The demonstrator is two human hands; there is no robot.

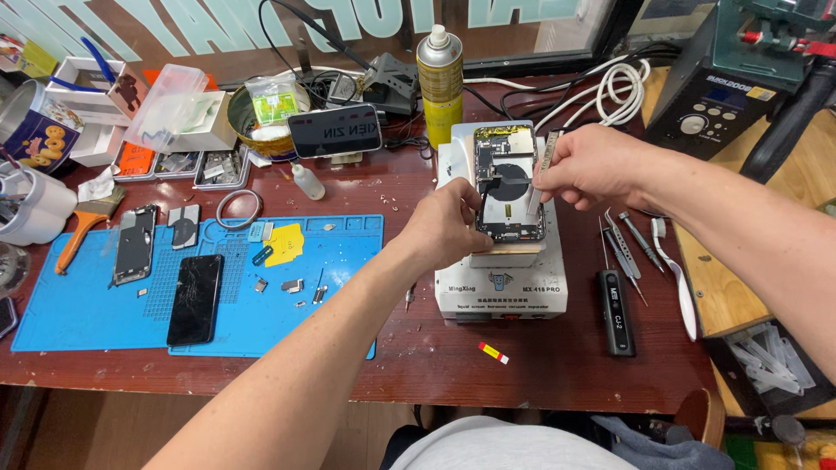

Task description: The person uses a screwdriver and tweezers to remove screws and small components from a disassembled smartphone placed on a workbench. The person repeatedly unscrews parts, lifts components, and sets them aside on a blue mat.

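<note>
Hands over opened phone point(509, 187) on white heating plate point(498, 283): left hand point(448, 228) gripping its edge, right hand point(588, 165) pinching flat metal tool point(542, 170).

The room is bright, with soft light coming from above. Small shadows sit under the arms, and the spray can point(440, 74) shines. Everything looks sharp, but the edges bend a little.

The counter point(540, 365) is dark reddish wood with a worn, dull sheen. A matt blue rubbery mat point(87, 313) lies on it. The spray can point(440, 83) is glossy metal, the heating station point(501, 292) smooth white-painted casing, the tweezers point(623, 248) bare shiny steel, the black phone screen point(195, 298) glossy glass.
</note>
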